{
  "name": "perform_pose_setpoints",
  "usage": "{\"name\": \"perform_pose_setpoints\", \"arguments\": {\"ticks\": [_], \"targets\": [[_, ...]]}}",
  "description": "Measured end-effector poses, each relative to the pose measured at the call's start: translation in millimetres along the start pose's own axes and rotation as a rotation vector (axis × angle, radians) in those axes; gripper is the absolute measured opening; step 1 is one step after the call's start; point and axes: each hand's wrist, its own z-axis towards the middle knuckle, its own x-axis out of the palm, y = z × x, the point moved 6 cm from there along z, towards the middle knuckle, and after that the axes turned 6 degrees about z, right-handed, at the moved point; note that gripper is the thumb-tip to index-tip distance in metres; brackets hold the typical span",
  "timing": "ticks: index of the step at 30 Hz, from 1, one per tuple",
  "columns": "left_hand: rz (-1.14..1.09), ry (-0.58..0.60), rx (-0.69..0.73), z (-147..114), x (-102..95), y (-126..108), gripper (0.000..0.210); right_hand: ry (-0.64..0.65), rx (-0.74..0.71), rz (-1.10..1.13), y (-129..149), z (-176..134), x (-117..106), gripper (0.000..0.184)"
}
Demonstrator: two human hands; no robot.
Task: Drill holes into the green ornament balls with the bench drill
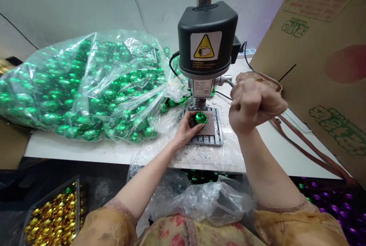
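Note:
My left hand (187, 128) pinches a shiny faceted green ball (201, 117) between thumb and fingers. The ball rests on a brown pad (210, 128) over the slotted metal base (219, 139) of a small bench drill press (207, 40). Right above the ball is the drill chuck (200, 102); whether the bit is inside the ball I cannot tell. My right hand (251, 103) is closed in a fist, slightly blurred, at the drill press lever (229, 82), whose end it hides.
A clear plastic bag (94, 86) full of green balls fills the table's left. On the right stand a cardboard box (323, 67) and a brown strap (311, 147). Below are a bin (78, 204) of gold balls, purple balls (340, 206) and plastic sheeting (200, 200).

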Motion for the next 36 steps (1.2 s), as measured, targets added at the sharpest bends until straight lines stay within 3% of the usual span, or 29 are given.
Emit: {"name": "perform_pose_setpoints", "arguments": {"ticks": [3, 8, 10, 13, 15, 18, 20, 21, 23, 26, 29, 31, 33, 36], "targets": [[0.006, -0.025, -0.003, 0.4, -0.7, -2.4, 0.048, -0.173, 0.028, 0.153, 6.6, 25.0, 0.9, 0.045], [0.172, -0.217, 0.044, -24.7, -15.2, -26.1, 0.040, -0.148, 0.071, 0.216, 5.6, 47.8, 9.5, 0.044], [0.217, -0.176, 0.192, -51.3, -14.0, -42.2, 0.042, -0.143, 0.050, 0.232, 6.6, 48.2, 9.1, 0.043], [0.308, 0.069, 0.499, -109.1, 0.7, -58.7, 0.048, -0.150, 0.022, 0.249, 9.0, 46.9, 8.4, 0.043], [0.500, 0.253, 0.652, -149.9, 12.6, -57.4, 0.040, -0.159, 0.010, 0.260, 10.1, 46.8, 8.8, 0.044], [0.772, 0.586, 0.698, -191.0, 24.8, -41.8, 0.035, -0.161, 0.005, 0.292, 9.4, 47.4, 9.9, 0.044], [0.837, 0.757, 0.671, -198.8, 23.6, -36.2, 0.040, -0.170, -0.014, 0.297, 8.4, 47.4, 9.3, 0.043], [0.833, 0.759, 0.665, -194.3, 19.1, -38.3, 0.040, -0.169, -0.022, 0.288, 7.8, 47.3, 9.2, 0.042], [0.764, 0.559, 0.657, -167.2, 1.5, -50.2, 0.035, -0.164, -0.033, 0.261, 6.3, 47.0, 9.0, 0.044], [0.578, 0.091, 0.489, -96.6, -39.7, -57.3, 0.027, -0.163, -0.022, 0.197, 4.6, 46.5, 8.2, 0.050], [0.547, -0.146, 0.229, -15.3, -67.6, -33.7, 0.028, -0.157, 0.012, 0.154, 4.7, 45.6, 7.4, 0.052], [0.549, -0.166, 0.137, 33.9, -73.2, -11.3, 0.029, -0.158, 0.030, 0.159, 5.3, 44.4, 7.0, 0.052], [0.534, -0.105, 0.115, 72.7, -70.1, 10.4, 0.034, -0.168, 0.053, 0.182, 4.5, 42.8, 6.8, 0.049], [0.510, 0.043, 0.159, 103.6, -58.9, 31.9, 0.043, -0.189, 0.047, 0.227, 2.7, 40.7, 6.6, 0.046]]}}
